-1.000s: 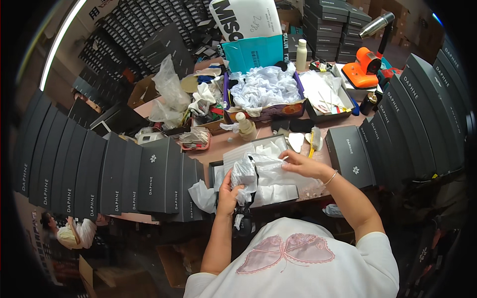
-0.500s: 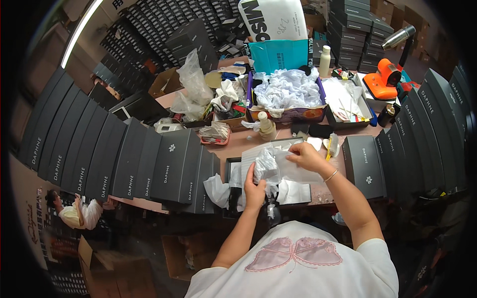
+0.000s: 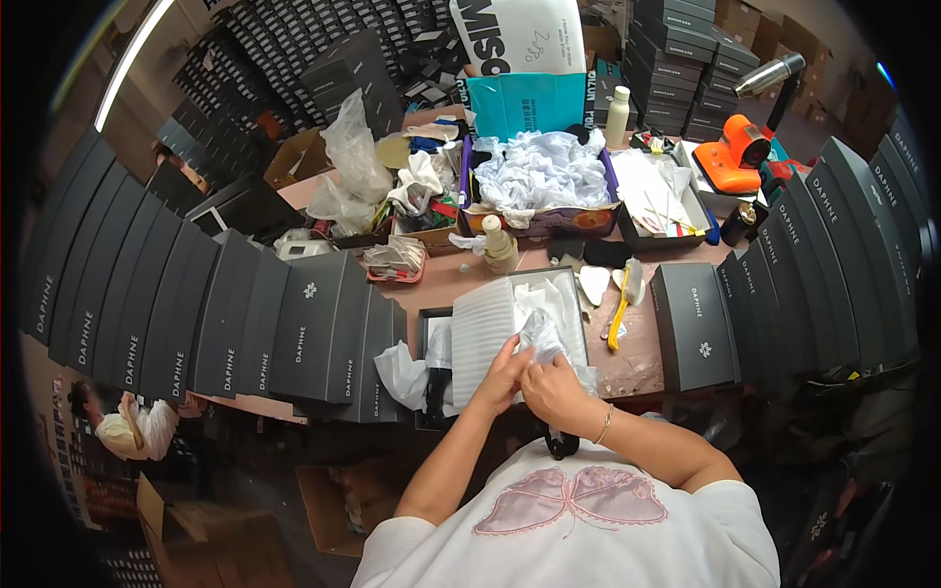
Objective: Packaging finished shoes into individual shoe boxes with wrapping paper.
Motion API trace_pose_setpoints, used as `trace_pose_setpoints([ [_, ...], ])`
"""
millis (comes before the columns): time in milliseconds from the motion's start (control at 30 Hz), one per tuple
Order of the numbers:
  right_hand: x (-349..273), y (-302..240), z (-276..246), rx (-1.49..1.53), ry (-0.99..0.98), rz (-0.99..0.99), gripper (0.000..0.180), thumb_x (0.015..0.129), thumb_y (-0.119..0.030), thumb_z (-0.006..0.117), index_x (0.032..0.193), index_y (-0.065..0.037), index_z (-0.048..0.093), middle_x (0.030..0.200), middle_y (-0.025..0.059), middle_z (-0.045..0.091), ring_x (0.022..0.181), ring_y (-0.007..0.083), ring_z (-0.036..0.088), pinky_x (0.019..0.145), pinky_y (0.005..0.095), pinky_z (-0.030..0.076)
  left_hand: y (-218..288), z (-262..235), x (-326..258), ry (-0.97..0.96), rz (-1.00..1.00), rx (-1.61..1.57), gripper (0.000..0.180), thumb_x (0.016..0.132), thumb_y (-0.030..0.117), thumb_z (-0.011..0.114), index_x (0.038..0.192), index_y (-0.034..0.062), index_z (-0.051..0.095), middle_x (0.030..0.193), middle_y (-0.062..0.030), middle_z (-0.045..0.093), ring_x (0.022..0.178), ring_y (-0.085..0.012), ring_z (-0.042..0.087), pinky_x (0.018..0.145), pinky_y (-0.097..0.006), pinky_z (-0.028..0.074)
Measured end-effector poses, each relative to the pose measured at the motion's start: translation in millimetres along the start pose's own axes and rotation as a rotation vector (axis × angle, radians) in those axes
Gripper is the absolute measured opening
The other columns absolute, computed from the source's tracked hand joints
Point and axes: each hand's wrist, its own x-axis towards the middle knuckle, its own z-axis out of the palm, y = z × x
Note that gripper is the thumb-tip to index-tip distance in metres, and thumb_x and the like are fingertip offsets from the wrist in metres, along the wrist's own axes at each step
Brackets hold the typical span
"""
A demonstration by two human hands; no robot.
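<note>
Both of my hands are together over an open dark box [image 3: 578, 294] lined with white paper. My left hand [image 3: 503, 375] and my right hand [image 3: 559, 390] have their fingers closed on a bundle of crumpled white tissue paper [image 3: 541, 333]. A glossy black end [image 3: 562, 444] shows below my right hand, close to my shirt; it looks like part of a shoe, mostly hidden. Under my left hand lies a ribbed white foam sheet [image 3: 483, 328]. Beside it, loose tissue [image 3: 402, 375] hangs over the left edge.
Dark boxes line the left [image 3: 323, 318] and right [image 3: 696, 323] sides. Behind stand a white bottle [image 3: 498, 247], a purple box [image 3: 613, 191] of crumpled paper and a tray [image 3: 667, 238] of papers. A yellow-handled brush [image 3: 619, 314] lies at right. Another person [image 3: 137, 426] sits at far left.
My right hand has come down and left, from lifting a sheet of tissue out to the right, to meet my left hand at the bundle. The view has shifted slightly.
</note>
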Motion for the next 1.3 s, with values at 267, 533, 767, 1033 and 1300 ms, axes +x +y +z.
trace_pose_setpoints([
  [267,-47,-3,-58,0.279,0.189,0.218,0.048,0.077,-0.013,0.069,0.122,-0.007,0.053,0.111,0.016,0.055,0.104,0.0349,0.054,0.088,0.0461,0.042,4,30,-9,0.062,0.373,0.724,0.071,0.078,0.0,0.06,0.141,-0.0011,0.027,0.122,-0.012,0.052,0.111,-0.0165,0.051,0.094,-0.03,0.044],
  [533,-23,15,-56,0.716,-0.027,0.27,0.015,0.081,-0.01,0.064,0.092,0.0,0.065,0.091,0.0172,0.063,0.081,0.0366,0.06,0.071,0.0433,0.048,11,49,-15,0.112,0.356,0.936,0.075,0.077,0.004,0.055,0.143,-0.0025,0.022,0.127,-0.019,0.05,0.117,-0.0226,0.05,0.099,-0.031,0.039],
  [767,-21,13,-35,0.303,0.057,0.253,0.032,0.073,-0.014,0.07,0.104,-0.011,0.062,0.101,0.0073,0.06,0.103,0.0259,0.053,0.08,0.0393,0.04,26,44,-27,0.128,0.202,0.85,0.074,0.081,0.003,0.055,0.145,0.0001,0.018,0.128,-0.0172,0.05,0.118,-0.0198,0.049,0.098,-0.03,0.04],
  [1033,1,42,21,0.299,0.182,0.482,0.07,0.074,-0.011,0.067,0.136,-0.004,0.035,0.089,0.0179,0.059,0.074,0.0364,0.062,0.063,0.0441,0.05,17,49,-17,0.029,0.373,0.82,0.061,0.089,0.001,0.053,0.142,0.0031,0.023,0.128,-0.0116,0.049,0.118,-0.0173,0.046,0.099,-0.03,0.037],
  [1300,-21,48,-24,0.656,0.29,0.256,0.083,0.074,-0.014,0.073,0.141,-0.001,0.026,0.108,0.0279,0.058,0.095,0.0439,0.059,0.079,0.0437,0.049,13,39,-21,-0.058,0.368,0.527,0.065,0.09,-0.001,0.052,0.145,0.0017,0.017,0.131,-0.0091,0.043,0.121,-0.0158,0.042,0.104,-0.03,0.033],
])
